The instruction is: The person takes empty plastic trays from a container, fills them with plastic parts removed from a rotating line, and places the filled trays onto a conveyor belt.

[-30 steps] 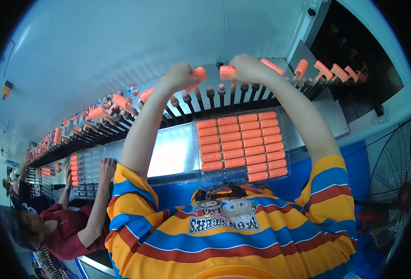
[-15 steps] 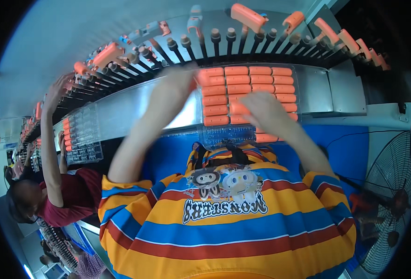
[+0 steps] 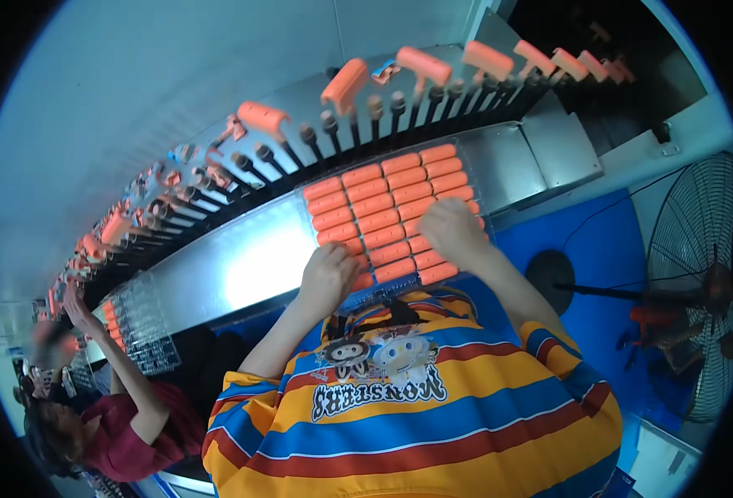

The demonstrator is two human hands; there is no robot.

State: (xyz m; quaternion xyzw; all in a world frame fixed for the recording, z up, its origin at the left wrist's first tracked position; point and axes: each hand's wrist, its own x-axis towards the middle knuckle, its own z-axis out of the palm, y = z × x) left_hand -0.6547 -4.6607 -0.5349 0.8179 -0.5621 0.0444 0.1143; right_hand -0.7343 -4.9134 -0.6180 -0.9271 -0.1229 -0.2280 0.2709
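Note:
A clear tray (image 3: 499,170) full of orange tubes (image 3: 383,207) in rows lies on the shiny metal shelf (image 3: 233,270) in front of me. My left hand (image 3: 329,274) rests on the tray's near left corner with fingers curled over the tubes. My right hand (image 3: 453,232) lies palm down on the tubes at the near right. Whether either hand grips a tube is hidden. Above the tray runs a long row of dark pegs (image 3: 383,108), some capped with orange tubes (image 3: 423,65).
At lower left a person in a maroon shirt (image 3: 130,440) raises a hand (image 3: 72,303) to the pegs, beside another tray (image 3: 138,324). A standing fan (image 3: 698,282) is at the right, before a blue panel (image 3: 599,249).
Both my hands came down from the peg row to the tray of orange tubes. The view has tilted, so the tray now sits higher and more central.

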